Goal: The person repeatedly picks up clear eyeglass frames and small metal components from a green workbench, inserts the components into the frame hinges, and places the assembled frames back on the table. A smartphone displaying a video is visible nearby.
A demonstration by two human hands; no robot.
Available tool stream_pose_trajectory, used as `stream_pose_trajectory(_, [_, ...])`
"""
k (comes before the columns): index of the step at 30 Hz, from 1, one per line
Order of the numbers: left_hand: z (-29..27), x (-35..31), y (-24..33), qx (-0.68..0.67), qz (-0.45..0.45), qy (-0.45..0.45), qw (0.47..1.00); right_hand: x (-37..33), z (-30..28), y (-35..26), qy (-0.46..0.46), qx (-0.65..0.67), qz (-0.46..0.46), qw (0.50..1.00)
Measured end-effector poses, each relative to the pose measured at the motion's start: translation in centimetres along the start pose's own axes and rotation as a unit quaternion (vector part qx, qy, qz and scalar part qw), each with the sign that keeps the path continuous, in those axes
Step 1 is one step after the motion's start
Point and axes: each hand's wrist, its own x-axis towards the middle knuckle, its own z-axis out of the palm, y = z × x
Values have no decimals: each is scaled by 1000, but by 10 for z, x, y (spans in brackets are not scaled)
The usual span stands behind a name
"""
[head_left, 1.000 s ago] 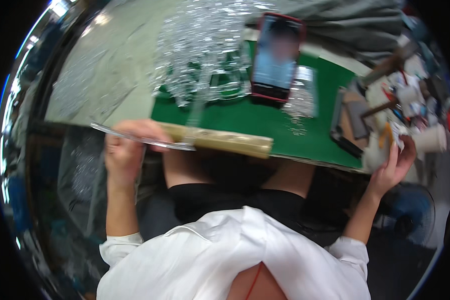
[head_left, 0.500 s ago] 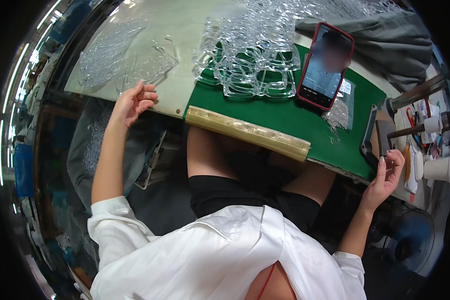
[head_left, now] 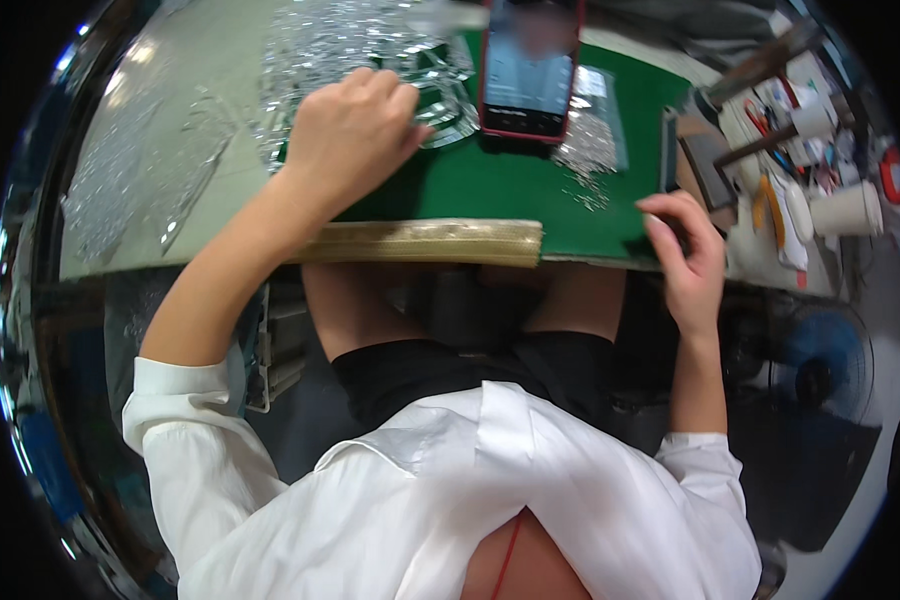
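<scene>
My left hand (head_left: pixel 355 130) is over the near part of a pile of clear eyeglass frames (head_left: pixel 440 95), back upward. Its fingers are curled under, and their tips and anything in them are hidden. My right hand (head_left: pixel 692 255) hovers at the near right edge of the green mat (head_left: pixel 610 225). Its thumb and forefinger are bent with a small gap between their tips, and I see nothing in them. Left of that hand, small metal pieces (head_left: pixel 585 150) spill from a clear plastic bag (head_left: pixel 607 100). A phone (head_left: pixel 526 85) in a red case stands behind the mat's middle.
A gold padded roll (head_left: pixel 430 242) lines the table's near edge. More clear frames (head_left: pixel 110 185) and one loose clear piece (head_left: pixel 195 190) lie at the left. On the right stand a metal bench tool (head_left: pixel 705 150), a white cup (head_left: pixel 845 212) and, lower, a blue fan (head_left: pixel 820 365).
My left hand has moved right and away from me, from the table's edge to the pile, and its fingers have curled. My right hand has come forward to the mat's edge. The view has shifted.
</scene>
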Motion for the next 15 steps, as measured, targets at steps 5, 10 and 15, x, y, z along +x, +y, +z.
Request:
stream_pose_trajectory(5, [-9, 16, -16, -98, -80, -56, 990, 4, 9, 1, -37, -176, -57, 982])
stream_pose_trajectory(10, [-39, 22, -35, -438, -207, -118, 867, 3, 15, 3, -27, -218, -60, 974])
stream_pose_trajectory(15, [-76, 3, -85, -432, -282, -86, 852, 10, 23, -3, -95, -235, -125, 959])
